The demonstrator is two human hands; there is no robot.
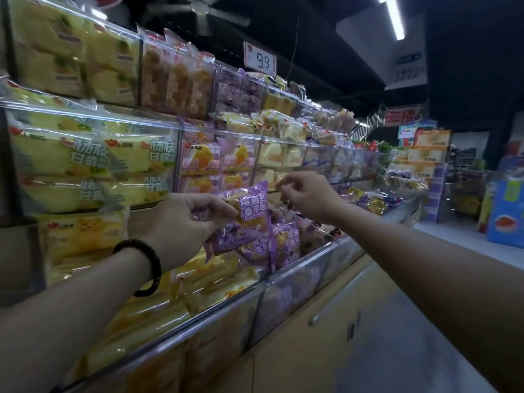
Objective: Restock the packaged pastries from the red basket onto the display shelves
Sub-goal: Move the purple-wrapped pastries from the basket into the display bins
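My left hand [184, 222], with a dark bead bracelet on the wrist, grips a purple pastry packet [249, 208] and holds it upright over the lowest shelf bin [297, 279]. More purple packets [286, 239] lie in that bin just below it. My right hand [306, 194] hovers just right of the held packet's top corner, fingers curled and pinched, with nothing clearly in them. The red basket is out of sight.
Clear-fronted shelves hold yellow packets [85, 157] at left, orange ones [175, 80] above and purple ones farther along. A 9.9 price sign [261, 61] hangs overhead. Cabinet doors [326, 321] run under the bin. Stacked boxes [419, 154] and a blue carton [507, 214] stand down the aisle at right.
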